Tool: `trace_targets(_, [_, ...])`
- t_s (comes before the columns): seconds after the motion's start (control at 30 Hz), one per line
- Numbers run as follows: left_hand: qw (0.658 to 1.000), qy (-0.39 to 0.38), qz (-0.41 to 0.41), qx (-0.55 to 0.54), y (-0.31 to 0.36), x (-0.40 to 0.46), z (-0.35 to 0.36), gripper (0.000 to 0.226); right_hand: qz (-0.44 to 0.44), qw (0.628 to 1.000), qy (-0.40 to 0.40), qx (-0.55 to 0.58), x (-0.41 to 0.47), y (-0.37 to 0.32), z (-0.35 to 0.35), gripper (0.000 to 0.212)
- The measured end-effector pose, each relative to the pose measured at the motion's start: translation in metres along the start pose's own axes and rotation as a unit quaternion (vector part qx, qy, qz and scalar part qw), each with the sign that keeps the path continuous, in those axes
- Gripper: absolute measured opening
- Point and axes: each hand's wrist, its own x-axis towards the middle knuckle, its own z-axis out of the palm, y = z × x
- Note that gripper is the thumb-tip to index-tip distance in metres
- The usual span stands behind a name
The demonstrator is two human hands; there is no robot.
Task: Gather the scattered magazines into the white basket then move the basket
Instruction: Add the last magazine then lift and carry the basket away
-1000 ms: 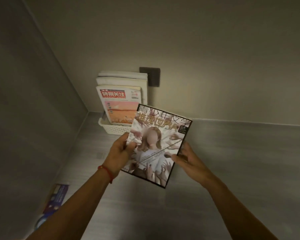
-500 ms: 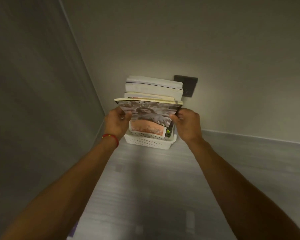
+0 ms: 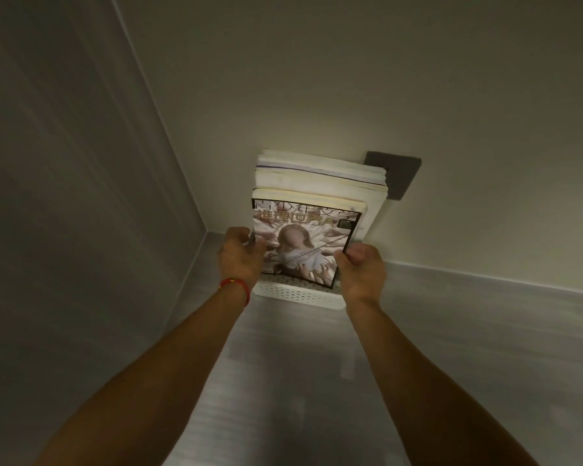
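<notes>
A white perforated basket (image 3: 296,294) stands on the floor in the room's corner, against the back wall. Several magazines (image 3: 317,176) stand upright in it, leaning on the wall. In front of them is a magazine with a black-bordered cover (image 3: 303,247) showing a figure amid many hands. My left hand (image 3: 241,260) grips its left edge and my right hand (image 3: 362,272) pinches its right edge. Its lower edge sits at the basket's front rim; whether it rests inside is hidden.
A dark wall plate (image 3: 397,173) is on the back wall just right of the stack. The grey left wall (image 3: 81,196) meets the back wall close beside the basket. Grey floor (image 3: 468,331) stretches to the right and toward me.
Both hands have carried the black-bordered magazine forward from mid-air to the basket and turned it upright in front of the other magazines. The view has moved closer to the corner.
</notes>
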Motion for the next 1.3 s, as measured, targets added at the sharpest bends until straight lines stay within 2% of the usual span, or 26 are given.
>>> trace_targets(0.07, [1.0,-0.025,-0.004,-0.007,-0.005,0.009,0.0,0.037,-0.037,0.999,0.01,0.012,0.002,0.005,-0.001,0.036])
trace_targets(0.13, [0.998,-0.034,0.019,0.045,-0.01,0.019,-0.002,0.042,-0.084,0.993,0.015,-0.082,0.008,0.012,-0.004,0.048])
trace_targets(0.23, [0.988,-0.103,0.051,0.103,-0.013,0.032,-0.004,0.048,-0.033,0.98,-0.085,-0.179,0.023,0.02,-0.008,0.091])
trace_targets(0.27, [0.984,-0.141,0.048,0.102,-0.011,0.034,-0.003,0.048,-0.023,0.976,-0.126,-0.176,0.029,0.02,-0.009,0.095])
trace_targets(0.37, [0.974,-0.216,-0.004,0.069,-0.003,0.04,0.001,0.054,0.015,0.976,-0.209,-0.065,0.045,0.018,-0.007,0.087])
trace_targets(0.53, [0.969,-0.23,-0.06,0.067,0.002,0.044,0.011,0.049,0.074,0.973,-0.219,0.001,0.057,0.017,0.003,0.083])
trace_targets(0.73, [0.97,-0.211,-0.103,-0.058,-0.009,0.031,0.011,0.048,0.073,0.972,-0.221,0.028,0.052,0.025,0.003,0.08])
trace_targets(1.03, [0.989,-0.148,-0.014,0.008,-0.038,-0.04,-0.016,0.044,0.058,0.958,-0.28,0.016,0.012,0.033,-0.03,0.07])
trace_targets(1.17, [0.995,-0.093,-0.029,-0.012,-0.053,-0.092,-0.03,0.056,0.05,0.943,-0.327,0.017,-0.013,0.041,-0.05,0.062])
trace_targets(1.3, [0.996,-0.053,-0.068,-0.023,-0.058,-0.153,-0.05,0.061,0.031,0.919,-0.392,-0.003,-0.036,0.046,-0.067,0.068])
